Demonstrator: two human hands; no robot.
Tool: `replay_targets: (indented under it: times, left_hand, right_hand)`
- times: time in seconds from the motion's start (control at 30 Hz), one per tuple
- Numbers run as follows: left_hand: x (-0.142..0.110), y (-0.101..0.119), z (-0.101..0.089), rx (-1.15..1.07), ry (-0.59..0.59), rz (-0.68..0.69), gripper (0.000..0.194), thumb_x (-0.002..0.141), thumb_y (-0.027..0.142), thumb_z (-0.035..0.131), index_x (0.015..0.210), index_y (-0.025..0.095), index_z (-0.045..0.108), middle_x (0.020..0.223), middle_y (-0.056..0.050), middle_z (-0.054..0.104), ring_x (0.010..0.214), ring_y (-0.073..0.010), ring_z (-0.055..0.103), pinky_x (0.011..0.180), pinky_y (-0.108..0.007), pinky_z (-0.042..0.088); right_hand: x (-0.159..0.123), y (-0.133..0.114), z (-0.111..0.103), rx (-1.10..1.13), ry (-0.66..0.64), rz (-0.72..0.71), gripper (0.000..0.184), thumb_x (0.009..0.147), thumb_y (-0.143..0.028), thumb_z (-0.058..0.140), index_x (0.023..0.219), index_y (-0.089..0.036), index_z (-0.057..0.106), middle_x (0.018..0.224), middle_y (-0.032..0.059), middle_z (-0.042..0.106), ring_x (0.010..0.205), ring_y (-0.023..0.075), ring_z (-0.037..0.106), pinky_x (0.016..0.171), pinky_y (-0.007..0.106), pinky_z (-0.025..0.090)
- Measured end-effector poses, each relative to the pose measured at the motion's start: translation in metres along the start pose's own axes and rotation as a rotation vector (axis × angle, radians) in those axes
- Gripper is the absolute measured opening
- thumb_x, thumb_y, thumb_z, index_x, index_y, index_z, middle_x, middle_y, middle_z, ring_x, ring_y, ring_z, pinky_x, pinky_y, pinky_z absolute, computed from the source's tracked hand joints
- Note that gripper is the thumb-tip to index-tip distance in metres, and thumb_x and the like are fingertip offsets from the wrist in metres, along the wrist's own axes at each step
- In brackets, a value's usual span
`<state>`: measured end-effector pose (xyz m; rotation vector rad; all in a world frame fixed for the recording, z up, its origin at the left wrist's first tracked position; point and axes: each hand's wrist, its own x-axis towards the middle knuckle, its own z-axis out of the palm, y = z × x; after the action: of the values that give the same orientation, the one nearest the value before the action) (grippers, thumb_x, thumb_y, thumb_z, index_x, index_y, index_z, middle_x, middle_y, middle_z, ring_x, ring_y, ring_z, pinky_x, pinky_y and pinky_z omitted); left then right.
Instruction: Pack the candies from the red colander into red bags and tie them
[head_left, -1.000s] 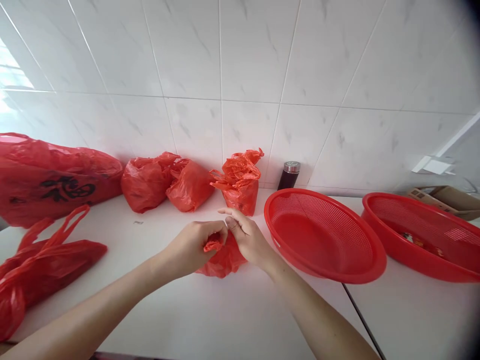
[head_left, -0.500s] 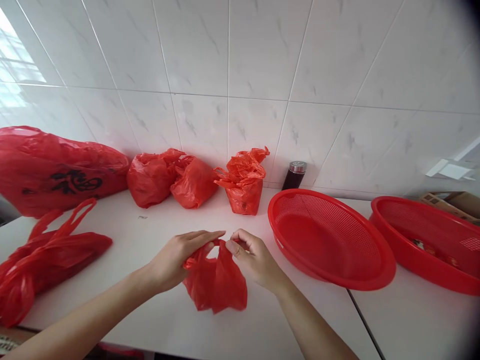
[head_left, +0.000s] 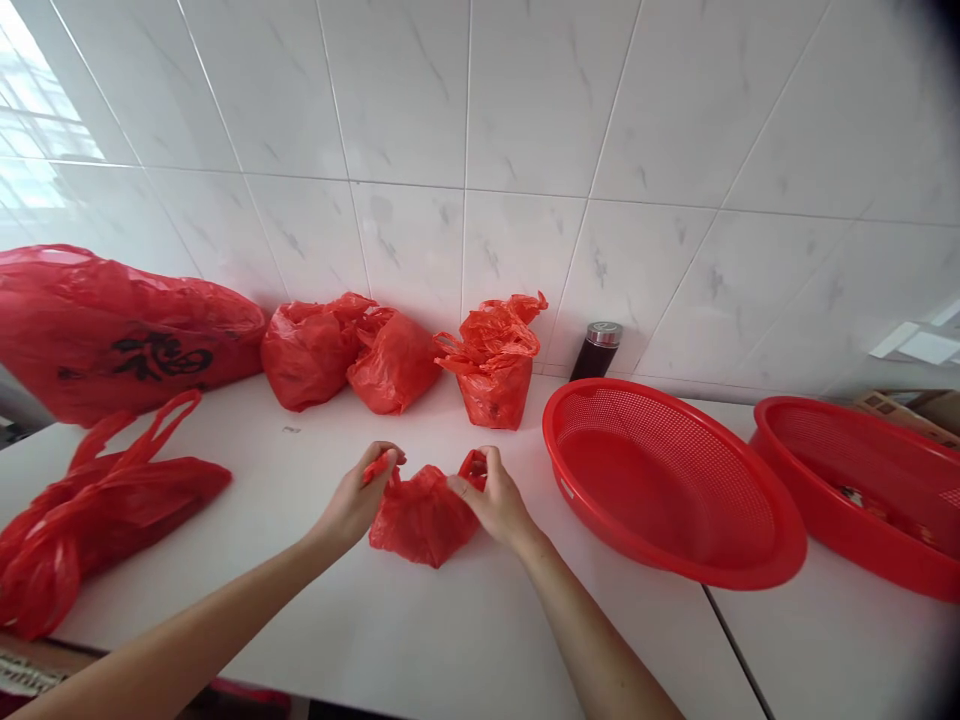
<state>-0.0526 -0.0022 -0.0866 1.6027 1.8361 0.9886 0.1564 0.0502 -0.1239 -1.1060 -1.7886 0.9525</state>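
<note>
A small red plastic bag (head_left: 426, 520) hangs or rests over the white table (head_left: 420, 640), its handles drawn apart between my hands. My left hand (head_left: 369, 492) is closed around the left handle, a bit of red plastic poking out past the fingers. On the other side my right hand (head_left: 491, 498) pinches the right handle between thumb and fingers. What the bag contains, if anything, is hidden. Just beyond my hands stands a bunched red bag (head_left: 495, 385) near the wall.
Two filled red bags (head_left: 309, 355) and a large red bag (head_left: 165, 340) with black lettering line the wall. A flat red bag (head_left: 142, 490) lies left. Right are an oval red basket (head_left: 645, 500), a second red basket (head_left: 832, 520) with small items, and a dark flask (head_left: 595, 355).
My hands have moved apart, from nearly touching to either side of the bag. The bag's handles are now spread and its body sits higher in view.
</note>
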Motion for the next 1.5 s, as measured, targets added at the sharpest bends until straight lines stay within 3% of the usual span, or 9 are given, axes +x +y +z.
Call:
replay_targets:
  times: [0.17,0.3,0.47,0.63,0.87,1.1,1.3,1.4,1.5]
  left_hand:
    - [0.032,-0.012,0.038,0.146,-0.025,-0.034,0.030,0.095,0.039,0.027,0.093,0.025,0.053,0.074,0.000,0.064,0.062,-0.0178,0.058,0.059,-0.028,0.043]
    - [0.057,-0.019,0.043,0.332,-0.014,-0.009,0.022,0.091,0.025,0.036,0.102,0.027,0.056,0.091,-0.003,0.068,0.078,-0.0211,0.063,0.070,-0.031,0.042]
    - [0.082,-0.028,0.050,0.498,-0.028,-0.055,0.032,0.095,0.037,0.045,0.119,0.018,0.055,0.103,-0.007,0.066,0.085,-0.0195,0.063,0.079,-0.038,0.049]
    - [0.093,-0.038,0.060,0.605,-0.044,-0.091,0.037,0.093,0.039,0.052,0.123,0.017,0.055,0.107,-0.008,0.064,0.088,-0.0192,0.064,0.080,-0.041,0.053]
    - [0.099,-0.044,0.068,0.647,-0.051,-0.088,0.038,0.092,0.037,0.054,0.125,0.017,0.054,0.111,-0.009,0.063,0.091,-0.0200,0.064,0.081,-0.042,0.054]
    - [0.101,-0.046,0.069,0.570,-0.041,-0.107,0.037,0.091,0.035,0.056,0.123,0.017,0.055,0.116,-0.009,0.062,0.097,-0.0213,0.063,0.083,-0.043,0.053]
    - [0.090,-0.047,0.059,0.394,0.026,-0.165,0.035,0.092,0.036,0.055,0.121,0.017,0.056,0.114,-0.009,0.062,0.096,-0.0210,0.062,0.083,-0.043,0.053]
    - [0.084,-0.045,0.044,0.248,0.027,-0.206,0.032,0.092,0.039,0.054,0.113,0.015,0.059,0.104,-0.007,0.064,0.086,-0.0177,0.063,0.076,-0.037,0.053]
    - [0.078,-0.035,0.022,0.075,-0.035,-0.240,0.037,0.094,0.048,0.044,0.093,0.014,0.060,0.077,-0.001,0.061,0.062,-0.0120,0.057,0.059,-0.029,0.049]
  right_hand:
    - [-0.001,0.021,0.014,-0.195,0.008,0.028,0.023,0.088,-0.045,0.051,0.096,-0.024,0.045,0.080,-0.0012,0.065,0.071,0.0175,0.062,0.064,0.027,0.043]
    - [0.009,0.040,0.014,-0.261,0.061,0.055,0.021,0.093,-0.046,0.042,0.091,-0.025,0.046,0.072,-0.0030,0.066,0.065,0.0174,0.063,0.059,0.026,0.039]
    - [0.025,0.049,0.013,-0.407,0.111,0.077,0.018,0.094,-0.038,0.042,0.094,-0.022,0.050,0.084,0.0033,0.070,0.072,0.0204,0.064,0.063,0.028,0.035]
    - [0.032,0.052,0.014,-0.540,0.105,0.064,0.017,0.095,-0.033,0.042,0.092,-0.020,0.052,0.090,0.0061,0.071,0.078,0.0213,0.063,0.075,0.031,0.033]
    - [0.034,0.053,0.015,-0.628,0.071,0.105,0.018,0.096,-0.033,0.041,0.096,-0.020,0.054,0.087,0.0038,0.072,0.074,0.0191,0.064,0.071,0.030,0.033]
    - [0.042,0.055,0.014,-0.691,0.048,0.109,0.015,0.093,-0.029,0.045,0.095,-0.020,0.057,0.074,0.0030,0.071,0.064,0.0181,0.063,0.065,0.028,0.032]
    - [0.036,0.063,0.010,-0.605,0.175,0.020,0.020,0.095,-0.035,0.043,0.094,-0.021,0.057,0.071,0.0028,0.069,0.059,0.0186,0.061,0.056,0.026,0.029]
    - [0.031,0.066,0.008,-0.505,0.264,-0.074,0.024,0.097,-0.037,0.040,0.093,-0.020,0.056,0.078,0.0036,0.069,0.066,0.0175,0.062,0.057,0.025,0.033]
    - [0.027,0.063,0.006,-0.400,0.352,-0.175,0.027,0.097,-0.039,0.037,0.089,-0.020,0.054,0.083,0.0047,0.067,0.071,0.0161,0.061,0.062,0.024,0.038]
